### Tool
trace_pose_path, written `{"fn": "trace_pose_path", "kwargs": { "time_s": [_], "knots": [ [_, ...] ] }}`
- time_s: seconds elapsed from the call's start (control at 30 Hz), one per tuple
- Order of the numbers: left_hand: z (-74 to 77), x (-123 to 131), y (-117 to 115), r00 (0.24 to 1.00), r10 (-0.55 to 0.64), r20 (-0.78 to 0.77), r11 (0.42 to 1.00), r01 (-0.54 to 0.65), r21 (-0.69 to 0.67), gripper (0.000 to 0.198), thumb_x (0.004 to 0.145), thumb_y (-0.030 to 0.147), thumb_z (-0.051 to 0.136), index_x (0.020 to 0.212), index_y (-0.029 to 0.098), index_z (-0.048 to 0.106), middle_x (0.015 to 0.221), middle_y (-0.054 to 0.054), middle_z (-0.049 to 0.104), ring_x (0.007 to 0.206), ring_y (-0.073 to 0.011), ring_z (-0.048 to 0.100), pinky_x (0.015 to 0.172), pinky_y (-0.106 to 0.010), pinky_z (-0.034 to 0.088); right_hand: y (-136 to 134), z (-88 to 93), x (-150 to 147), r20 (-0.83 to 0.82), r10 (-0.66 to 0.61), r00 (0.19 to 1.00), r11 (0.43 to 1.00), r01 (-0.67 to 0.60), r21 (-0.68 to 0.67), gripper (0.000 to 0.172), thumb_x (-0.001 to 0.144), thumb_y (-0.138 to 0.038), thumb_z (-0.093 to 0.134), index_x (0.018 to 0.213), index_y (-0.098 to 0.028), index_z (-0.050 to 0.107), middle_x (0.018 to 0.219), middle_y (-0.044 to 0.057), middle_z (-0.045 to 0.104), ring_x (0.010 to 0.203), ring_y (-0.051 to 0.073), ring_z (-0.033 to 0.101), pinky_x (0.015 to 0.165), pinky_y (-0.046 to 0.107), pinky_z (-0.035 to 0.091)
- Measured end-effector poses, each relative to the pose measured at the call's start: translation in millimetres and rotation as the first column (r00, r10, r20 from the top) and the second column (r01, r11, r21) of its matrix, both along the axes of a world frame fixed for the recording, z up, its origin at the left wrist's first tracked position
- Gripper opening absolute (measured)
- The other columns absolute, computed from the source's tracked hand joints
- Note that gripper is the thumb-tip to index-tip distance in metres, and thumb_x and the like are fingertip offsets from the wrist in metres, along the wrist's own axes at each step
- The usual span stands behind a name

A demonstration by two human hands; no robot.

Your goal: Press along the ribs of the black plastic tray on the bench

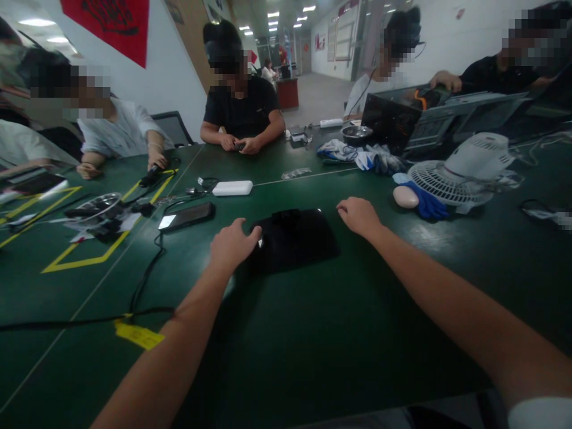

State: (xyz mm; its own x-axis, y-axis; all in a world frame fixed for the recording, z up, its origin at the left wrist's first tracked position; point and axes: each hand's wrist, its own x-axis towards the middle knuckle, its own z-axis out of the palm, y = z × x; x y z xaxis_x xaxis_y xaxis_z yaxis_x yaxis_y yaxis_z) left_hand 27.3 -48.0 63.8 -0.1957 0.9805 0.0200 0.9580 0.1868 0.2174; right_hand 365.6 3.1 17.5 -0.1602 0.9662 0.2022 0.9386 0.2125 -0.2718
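Indoors, green table (pixel 348 339), black pad (pixel 297 244), corridor (pixel 313 89) beyond

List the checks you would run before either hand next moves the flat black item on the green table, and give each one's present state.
1. Left hand is in contact with the black item: ok, its fingers rest on the left edge.
2. Right hand is in contact with the item: not ok, it rests on the table just off the far right corner.
3. Item lies flat on the table: ok.
4. Phone and black cable are apart from the item: ok, both lie to its left.
5. Left hand has a real grip: cannot tell, the fingers hide the edge.
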Motion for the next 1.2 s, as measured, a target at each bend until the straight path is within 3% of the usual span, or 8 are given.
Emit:
{"fn": "trace_pose_path", "kwargs": {
  "time_s": [0.1,0.23,0.3,0.4,0.6,0.77,0.93,1.2],
  "knots": [
    [17.7,6.6,-2.0,0.998,-0.042,0.050,0.986,0.034,0.162,0.059,0.089,0.062,0.048,0.132,0.023,0.061,0.105,-0.015,0.074,0.102,-0.0398,0.068,0.087,-0.051,0.050,-0.4,-1.1,-3.5,-0.049,0.042,0.998,0.999,-0.041,0.019,0.031,0.096,-0.027,0.050,0.111,-0.018,0.076,0.106,0.011,0.073,0.094,0.023,0.065,0.085,0.040,0.051],
    [31.1,32.8,-3.4,0.930,-0.364,0.047,0.889,0.332,0.316,0.052,0.088,0.054,0.056,0.130,0.023,0.061,0.117,-0.011,0.070,0.106,-0.0313,0.065,0.094,-0.043,0.049,-3.7,-4.3,-4.4,-0.114,0.139,0.984,0.990,-0.136,0.037,0.033,0.091,-0.019,0.054,0.117,-0.019,0.073,0.107,0.008,0.073,0.095,0.020,0.065,0.088,0.037,0.051],
    [32.0,50.1,-2.7,0.859,-0.512,-0.018,0.816,0.493,0.300,0.053,0.088,0.053,0.058,0.132,0.023,0.060,0.128,-0.012,0.065,0.119,-0.0328,0.058,0.102,-0.045,0.045,-4.1,-6.7,-4.2,-0.141,0.183,0.973,0.983,-0.179,0.044,0.034,0.092,-0.015,0.051,0.118,-0.019,0.073,0.111,0.008,0.073,0.099,0.019,0.065,0.091,0.035,0.050],
    [27.3,72.1,1.1,0.803,-0.591,-0.068,0.770,0.588,0.250,0.056,0.085,0.054,0.062,0.132,0.024,0.060,0.133,-0.014,0.062,0.121,-0.0350,0.055,0.103,-0.047,0.043,-2.8,-10.2,-3.4,-0.180,0.192,0.965,0.981,-0.184,0.058,0.033,0.094,-0.015,0.051,0.118,-0.019,0.073,0.111,0.008,0.072,0.100,0.019,0.065,0.092,0.036,0.050],
    [11.3,86.2,10.6,0.847,-0.525,-0.082,0.823,0.530,0.205,0.032,0.086,0.047,0.063,0.107,0.024,0.065,0.103,-0.013,0.068,0.102,-0.0362,0.060,0.092,-0.050,0.046,-0.8,-13.3,-3.0,-0.227,0.140,0.964,0.990,-0.131,0.053,0.027,0.093,-0.026,0.059,0.116,-0.018,0.072,0.105,0.007,0.069,0.089,0.017,0.064,0.085,0.034,0.051],
    [7.9,87.2,10.2,0.862,-0.495,-0.110,0.836,0.507,0.209,0.022,0.088,0.040,0.063,0.103,0.025,0.063,0.102,-0.013,0.067,0.100,-0.0345,0.060,0.087,-0.047,0.048,0.1,-13.8,-5.2,-0.216,0.106,0.971,0.994,-0.099,0.043,0.023,0.092,-0.028,0.057,0.102,-0.017,0.075,0.100,0.009,0.066,0.088,0.019,0.060,0.083,0.038,0.049],
    [7.0,89.5,11.7,0.869,-0.476,-0.134,0.841,0.494,0.220,0.016,0.090,0.037,0.060,0.101,0.025,0.063,0.101,-0.012,0.068,0.096,-0.0321,0.061,0.081,-0.044,0.049,1.0,-15.6,-5.4,-0.206,0.120,0.971,0.993,-0.118,0.022,0.024,0.093,-0.026,0.054,0.106,-0.018,0.073,0.101,0.007,0.066,0.089,0.019,0.059,0.084,0.038,0.048],
    [3.9,86.4,8.0,0.883,-0.434,-0.179,0.840,0.469,0.274,0.025,0.098,0.042,0.046,0.102,0.025,0.063,0.100,-0.011,0.068,0.094,-0.0309,0.062,0.074,-0.039,0.046,-1.5,-13.6,-5.4,-0.188,0.151,0.970,0.988,-0.150,0.023,0.026,0.096,-0.025,0.049,0.107,-0.019,0.071,0.104,0.007,0.065,0.090,0.018,0.059,0.081,0.035,0.045]
  ]
}}
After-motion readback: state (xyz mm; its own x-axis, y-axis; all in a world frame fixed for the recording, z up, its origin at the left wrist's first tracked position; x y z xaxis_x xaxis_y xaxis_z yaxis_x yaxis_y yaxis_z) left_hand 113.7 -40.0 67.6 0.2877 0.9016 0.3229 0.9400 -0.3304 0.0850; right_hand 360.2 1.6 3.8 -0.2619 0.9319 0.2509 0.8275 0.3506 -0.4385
